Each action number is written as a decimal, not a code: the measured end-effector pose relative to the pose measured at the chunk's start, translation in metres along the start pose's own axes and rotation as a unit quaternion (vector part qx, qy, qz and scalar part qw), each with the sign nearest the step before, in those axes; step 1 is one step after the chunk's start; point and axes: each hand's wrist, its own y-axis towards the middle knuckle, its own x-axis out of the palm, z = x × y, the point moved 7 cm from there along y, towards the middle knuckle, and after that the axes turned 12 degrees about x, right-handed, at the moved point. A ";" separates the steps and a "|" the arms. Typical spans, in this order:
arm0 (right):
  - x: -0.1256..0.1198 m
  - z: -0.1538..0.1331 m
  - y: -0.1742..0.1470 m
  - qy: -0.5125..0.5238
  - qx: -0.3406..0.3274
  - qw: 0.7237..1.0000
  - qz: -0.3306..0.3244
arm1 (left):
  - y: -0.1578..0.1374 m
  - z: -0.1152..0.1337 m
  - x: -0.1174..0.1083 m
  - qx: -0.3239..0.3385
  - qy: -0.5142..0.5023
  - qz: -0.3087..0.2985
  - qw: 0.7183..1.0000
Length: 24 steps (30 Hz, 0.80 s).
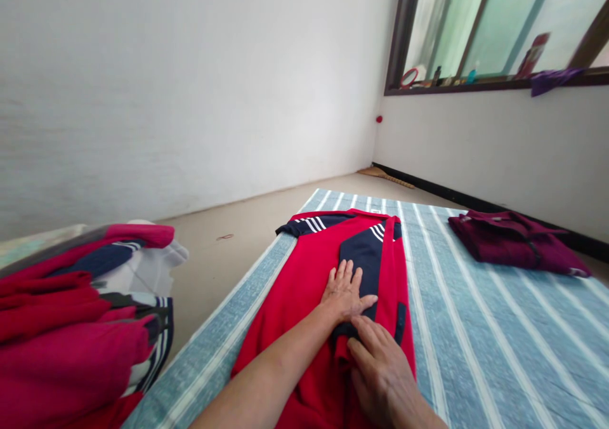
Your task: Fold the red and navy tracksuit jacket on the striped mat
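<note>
A red and navy track jacket [309, 277] with white stripes lies lengthwise on the blue striped sheet. One navy sleeve [361, 251] is folded in over the jacket's body, its red cuff towards me. My left hand [346, 292] rests flat on this sleeve, fingers spread and thumb out to the right. Just below it, my right hand [380, 365] has its fingers bent and closed at the cuff end of the sleeve, partly covering it. The jacket's lower part runs under my forearms.
A folded maroon garment [518, 242] lies on the sheet [457, 327] to the right. At the left is a heap of red, navy and white clothes [80, 334]. A broom [385, 176] lies by the far wall. Small items and purple cloth [552, 81] are on the windowsill.
</note>
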 end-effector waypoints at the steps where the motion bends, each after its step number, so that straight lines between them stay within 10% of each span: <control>1: -0.003 -0.002 0.001 0.004 -0.009 1.000 0.017 | 0.000 0.000 0.000 0.000 -0.002 -0.002 1.000; 14: 0.007 0.004 -0.009 -0.095 0.103 0.990 0.032 | 0.001 0.000 0.000 -0.004 -0.011 -0.019 1.000; 24: -0.005 -0.008 -0.005 -0.081 0.037 0.992 0.090 | 0.002 0.000 0.000 -0.006 -0.021 -0.020 1.000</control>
